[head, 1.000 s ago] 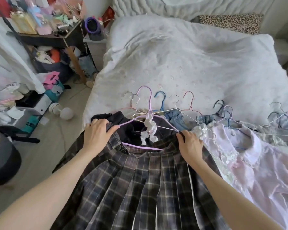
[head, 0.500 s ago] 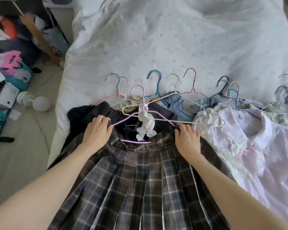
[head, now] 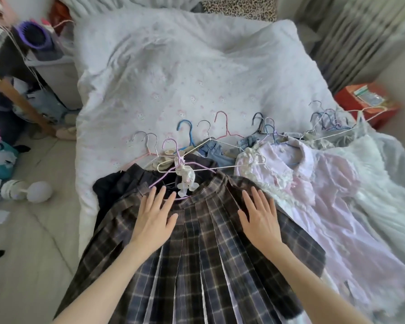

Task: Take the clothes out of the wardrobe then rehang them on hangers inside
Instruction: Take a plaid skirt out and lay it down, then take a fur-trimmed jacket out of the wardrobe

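Both hands' fingers now released, flat on plaid skirt [head: 197,265], lilac hanger [head: 173,160] above, pink blouse [head: 313,183] beside

Both bare forearms are stretched forward from the lower corners of the view, converging slightly toward the middle. The left hand [head: 153,219] is laid flat, palm down, its fingers [head: 150,197] straight and fanned apart, the thumb swung out to the right. The right hand [head: 260,217] is spread the same way beside it, palm down, fingers extended and separated, thumb angled inward to the left. Nothing is gripped by either hand. The two hands are kept apart, wrists level and unbent.
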`<state>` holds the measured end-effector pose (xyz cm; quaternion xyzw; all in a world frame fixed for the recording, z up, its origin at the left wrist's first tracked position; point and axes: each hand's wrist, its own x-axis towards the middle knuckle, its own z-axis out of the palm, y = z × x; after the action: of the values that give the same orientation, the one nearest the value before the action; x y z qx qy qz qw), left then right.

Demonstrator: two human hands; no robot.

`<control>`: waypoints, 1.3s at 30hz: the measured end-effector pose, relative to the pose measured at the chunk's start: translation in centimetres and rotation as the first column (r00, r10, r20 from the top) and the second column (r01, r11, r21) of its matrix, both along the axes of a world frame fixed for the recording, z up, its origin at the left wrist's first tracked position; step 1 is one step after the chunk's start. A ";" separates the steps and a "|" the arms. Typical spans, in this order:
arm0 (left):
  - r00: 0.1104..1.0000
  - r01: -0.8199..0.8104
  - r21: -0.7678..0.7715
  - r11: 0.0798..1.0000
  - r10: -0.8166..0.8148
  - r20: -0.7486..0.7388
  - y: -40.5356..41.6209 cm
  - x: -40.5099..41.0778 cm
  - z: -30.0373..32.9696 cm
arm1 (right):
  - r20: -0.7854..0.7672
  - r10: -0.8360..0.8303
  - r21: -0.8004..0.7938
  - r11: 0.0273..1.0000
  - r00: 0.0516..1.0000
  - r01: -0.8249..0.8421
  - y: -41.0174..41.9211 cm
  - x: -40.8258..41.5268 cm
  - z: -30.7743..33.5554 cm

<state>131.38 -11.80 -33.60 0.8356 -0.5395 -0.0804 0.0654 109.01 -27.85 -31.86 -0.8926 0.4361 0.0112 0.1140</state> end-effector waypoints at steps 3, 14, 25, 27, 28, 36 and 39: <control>0.993 0.087 -0.068 0.994 -0.092 -0.073 -1.0 -4.6 1.7 | 0.092 -0.111 -0.039 0.993 0.990 0.114 2.4 -3.2 2.2; 0.893 0.314 -0.207 0.927 -0.362 -0.267 -3.5 -23.4 5.5 | 0.187 -0.602 -0.011 0.789 0.776 0.615 10.8 -21.6 5.5; 0.569 0.793 -0.199 0.576 -0.817 -0.096 -1.5 -46.3 7.5 | 0.241 -0.878 -0.067 0.411 0.414 0.909 22.0 -44.6 7.2; 0.507 0.837 -0.199 0.509 -0.860 -0.067 -1.5 -49.9 8.2 | 0.226 -0.910 -0.070 0.341 0.348 0.937 24.4 -48.6 6.8; 0.484 0.851 -0.195 0.488 -0.872 -0.073 -1.4 -51.6 8.5 | 0.220 -0.924 -0.069 0.306 0.314 0.949 25.5 -50.4 6.7; 0.227 0.954 -0.188 0.233 -0.972 -0.051 0.2 -66.8 9.7 | 0.322 -0.947 -0.054 -0.002 0.015 0.999 32.4 -61.2 8.0; 0.114 0.974 -0.186 0.126 -0.991 -0.074 0.6 -72.5 9.8 | 0.333 -0.938 -0.044 -0.120 -0.098 0.992 34.8 -64.8 8.5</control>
<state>58.92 -11.16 -23.84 0.2562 -0.9508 -0.1537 0.0822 44.21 7.00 -23.40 -0.2826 0.9329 -0.2234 -0.0007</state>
